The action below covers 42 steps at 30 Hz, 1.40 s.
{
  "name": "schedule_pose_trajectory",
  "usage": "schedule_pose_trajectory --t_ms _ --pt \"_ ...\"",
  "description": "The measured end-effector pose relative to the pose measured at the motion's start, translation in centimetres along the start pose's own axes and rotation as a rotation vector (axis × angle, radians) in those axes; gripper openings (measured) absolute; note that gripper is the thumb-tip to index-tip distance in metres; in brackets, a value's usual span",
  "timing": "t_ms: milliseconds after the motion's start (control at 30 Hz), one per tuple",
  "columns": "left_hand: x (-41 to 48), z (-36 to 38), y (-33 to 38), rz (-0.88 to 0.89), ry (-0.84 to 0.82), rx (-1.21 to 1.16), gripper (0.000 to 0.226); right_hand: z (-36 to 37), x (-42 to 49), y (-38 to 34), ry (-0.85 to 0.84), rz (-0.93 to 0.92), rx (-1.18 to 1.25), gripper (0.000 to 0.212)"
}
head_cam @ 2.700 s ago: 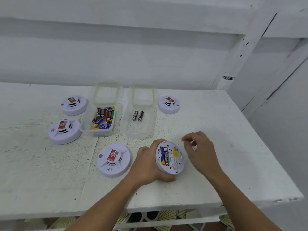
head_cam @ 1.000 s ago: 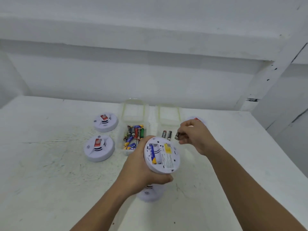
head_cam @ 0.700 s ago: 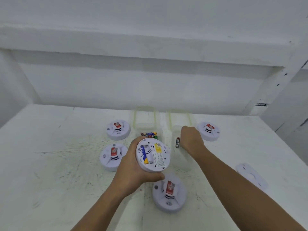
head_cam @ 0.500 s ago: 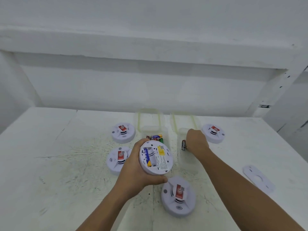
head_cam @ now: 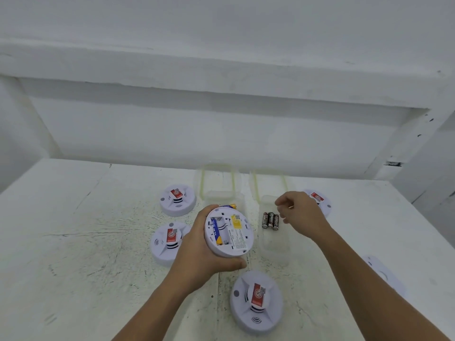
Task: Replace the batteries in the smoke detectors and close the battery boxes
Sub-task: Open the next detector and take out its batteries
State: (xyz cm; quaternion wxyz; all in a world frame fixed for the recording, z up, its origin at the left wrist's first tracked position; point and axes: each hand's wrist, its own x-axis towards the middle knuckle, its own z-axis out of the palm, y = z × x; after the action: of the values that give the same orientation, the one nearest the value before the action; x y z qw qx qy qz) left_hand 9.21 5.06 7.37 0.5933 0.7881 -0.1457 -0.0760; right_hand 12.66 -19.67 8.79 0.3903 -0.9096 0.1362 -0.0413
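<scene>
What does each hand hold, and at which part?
The left hand grips the smoke detector by its round rim. The right hand holds nothing visible.

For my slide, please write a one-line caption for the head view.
Left hand holds an open smoke detector; right hand hovers beside three batteries in a clear box.

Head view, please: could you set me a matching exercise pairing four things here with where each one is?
1 three black batteries
2 blue battery
3 mounting plate
4 open smoke detector

a gripped by the left hand
b flat on the table, far right
c in the open smoke detector's battery bay
d in the right clear container

Pairs: 1-d, 2-c, 3-b, 4-a
</scene>
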Motion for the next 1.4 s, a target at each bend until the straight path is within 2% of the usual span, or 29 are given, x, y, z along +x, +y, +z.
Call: schedule_pose_trajectory --t_ms 67,133,200,267,467,600,767,867,1067,1300,1400 --pt "0.3 0.7 0.5 -0.011 0.012 0.012 0.094 -0.7 -1.3 -1.3 -0.05 -0.089 0.084 0.014" --pt "0.5 1.2 0.8 -0.021 0.015 0.028 0.094 -1.0 -3.0 -3.1 -0.191 -0.18 0.183 0.017" --pt "0.7 1.8 1.1 -0.031 0.015 0.035 0.095 -1.0 -4.3 -4.2 -0.323 -0.293 0.21 0.018" --pt "0.8 2.3 1.5 -0.038 0.014 0.035 0.096 -0.8 -5.0 -4.6 -0.375 -0.377 0.232 0.017" --pt "0.9 3.5 2.0 -0.04 0.041 0.061 0.091 -0.3 -5.4 -4.5 -0.358 -0.632 0.121 0.025" --pt "0.8 3.7 2.1 -0.049 0.06 0.08 0.093 -0.6 -5.0 -4.6 -0.33 -0.776 0.053 0.013" --pt "1.1 3.5 2.3 -0.04 0.041 0.121 0.093 -0.7 -4.9 -5.6 -0.282 -0.958 -0.22 0.018" --pt "1.6 3.1 2.2 -0.038 0.024 0.142 0.094 -0.5 -4.5 -6.0 -0.284 -0.955 -0.352 0.027" --pt "2.7 2.0 2.8 -0.033 0.004 0.192 0.086 0.2 -4.5 -6.6 -0.13 -0.987 -0.288 0.025" --pt "2.9 0.6 2.6 0.006 -0.032 0.25 0.093 0.4 -4.9 -6.6 -0.182 -0.799 -0.058 0.025" --pt "2.9 0.2 2.5 0.022 -0.055 0.238 0.1 0.5 -5.4 -6.7 -0.174 -0.713 0.007 0.018"
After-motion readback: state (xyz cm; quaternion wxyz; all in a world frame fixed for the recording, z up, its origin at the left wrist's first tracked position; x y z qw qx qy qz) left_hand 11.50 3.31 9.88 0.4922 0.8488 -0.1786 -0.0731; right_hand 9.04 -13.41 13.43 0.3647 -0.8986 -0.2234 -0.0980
